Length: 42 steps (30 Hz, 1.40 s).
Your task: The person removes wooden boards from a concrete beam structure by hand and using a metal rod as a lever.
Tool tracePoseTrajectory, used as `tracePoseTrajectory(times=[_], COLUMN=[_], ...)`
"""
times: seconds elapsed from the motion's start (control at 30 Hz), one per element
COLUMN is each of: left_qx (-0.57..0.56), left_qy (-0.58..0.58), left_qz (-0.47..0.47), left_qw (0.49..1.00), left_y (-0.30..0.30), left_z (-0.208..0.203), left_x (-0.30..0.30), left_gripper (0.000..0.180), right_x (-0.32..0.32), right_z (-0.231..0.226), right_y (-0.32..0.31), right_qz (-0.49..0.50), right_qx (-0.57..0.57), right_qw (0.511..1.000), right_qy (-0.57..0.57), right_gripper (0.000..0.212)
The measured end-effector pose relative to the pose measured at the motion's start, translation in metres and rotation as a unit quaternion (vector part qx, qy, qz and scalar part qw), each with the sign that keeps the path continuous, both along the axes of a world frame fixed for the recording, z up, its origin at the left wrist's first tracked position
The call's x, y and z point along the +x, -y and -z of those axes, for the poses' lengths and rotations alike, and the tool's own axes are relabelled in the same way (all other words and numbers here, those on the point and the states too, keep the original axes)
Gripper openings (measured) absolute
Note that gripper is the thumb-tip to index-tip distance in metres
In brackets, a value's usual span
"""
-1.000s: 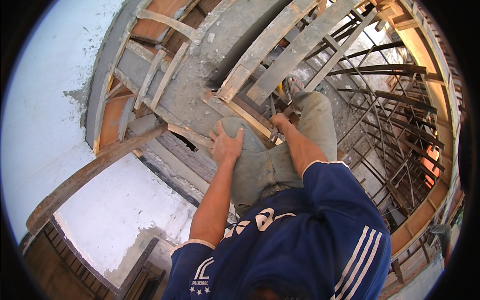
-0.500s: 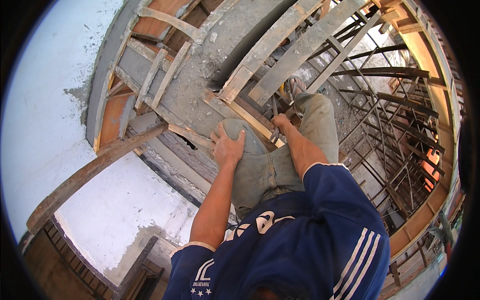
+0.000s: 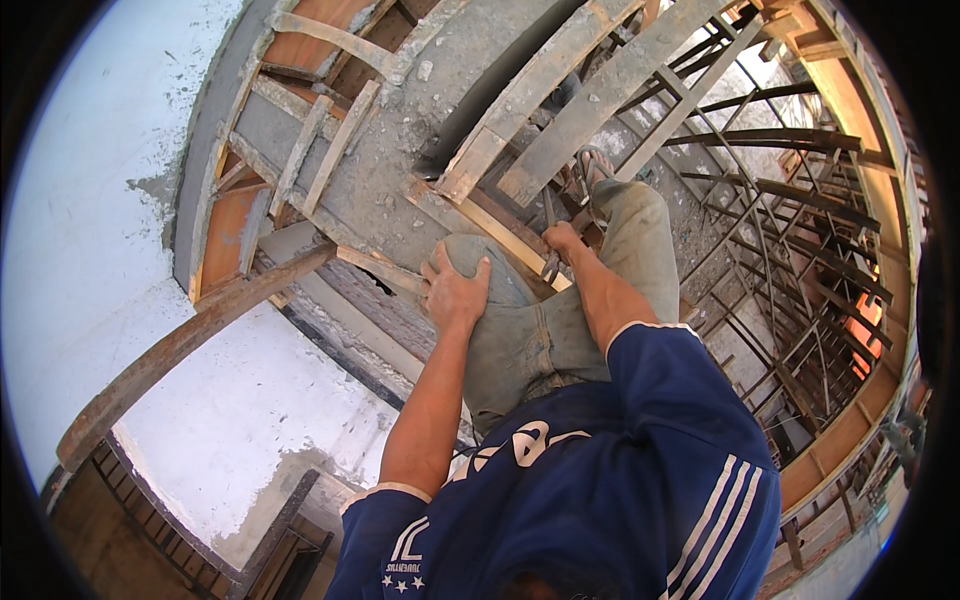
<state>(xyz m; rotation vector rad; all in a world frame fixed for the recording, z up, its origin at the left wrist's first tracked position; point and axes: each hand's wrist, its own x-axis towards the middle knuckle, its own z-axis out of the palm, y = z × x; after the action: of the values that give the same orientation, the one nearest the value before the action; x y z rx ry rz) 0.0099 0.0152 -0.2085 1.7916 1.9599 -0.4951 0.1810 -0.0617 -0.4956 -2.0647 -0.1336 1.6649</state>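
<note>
My left hand [image 3: 456, 292] rests on the knee of my grey-green trousers [image 3: 510, 345], fingers spread and empty. Its fingertips lie beside the end of a short wooden strip [image 3: 375, 268]. My right hand [image 3: 564, 238] is closed around what looks like a hammer. A dark metal head [image 3: 551, 266] shows on the near side of the fist, and a narrow shaft [image 3: 548, 207] sticks out on the far side. Under and beside it runs a pale wooden batten [image 3: 502, 233], partly hidden by my knee. My sandalled foot [image 3: 596, 165] is just beyond the right hand.
Two long planks [image 3: 610, 105] slant away ahead of me. Rough concrete [image 3: 385, 195] with loose crumbs spreads to the left, by wooden formwork [image 3: 235, 235]. A wooden pole [image 3: 190, 350] crosses the left side. Crossed bamboo or timber props [image 3: 770, 230] fill a drop on the right.
Both hands hold nearly the same places. The yellow bit seen near my foot before no longer shows there. The view has shifted very slightly.
</note>
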Motion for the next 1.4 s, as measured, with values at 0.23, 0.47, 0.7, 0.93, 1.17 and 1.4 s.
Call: tracePoseTrajectory(times=[0.23,0.47,0.7,0.93,1.17,1.4], left_qx=[-0.005,-0.012,-0.022,0.137,0.165,0.107], left_qy=[-0.002,0.031,0.006,0.22,-0.005,0.036], left_qz=[-0.001,-0.014,-0.015,-0.39,-0.614,-0.637], left_qw=[1.0,0.999,1.0,0.884,0.772,0.763], left_y=[0.0,-0.006,-0.008,-0.047,-0.101,-0.113], left_z=[0.0,-0.004,-0.003,0.079,0.152,0.161], left_x=[0.001,-0.003,-0.01,-0.066,-0.149,-0.145], left_gripper=[0.09,0.09,0.089,0.088,0.085,0.086], right_x=[0.001,0.019,0.036,0.043,0.143,0.148], right_z=[0.005,0.002,-0.022,-0.059,-0.205,-0.191], right_y=[0.003,-0.009,-0.017,-0.029,0.009,0.043], right_qz=[0.013,0.133,0.137,0.01,-0.411,-0.268], right_qx=[0.004,0.038,-0.016,0.093,0.085,-0.112], right_qw=[1.0,0.985,0.99,0.995,0.822,0.864], right_qy=[-0.016,-0.099,-0.023,-0.02,0.384,0.412], right_gripper=[0.029,0.025,0.027,0.05,0.058,0.076])
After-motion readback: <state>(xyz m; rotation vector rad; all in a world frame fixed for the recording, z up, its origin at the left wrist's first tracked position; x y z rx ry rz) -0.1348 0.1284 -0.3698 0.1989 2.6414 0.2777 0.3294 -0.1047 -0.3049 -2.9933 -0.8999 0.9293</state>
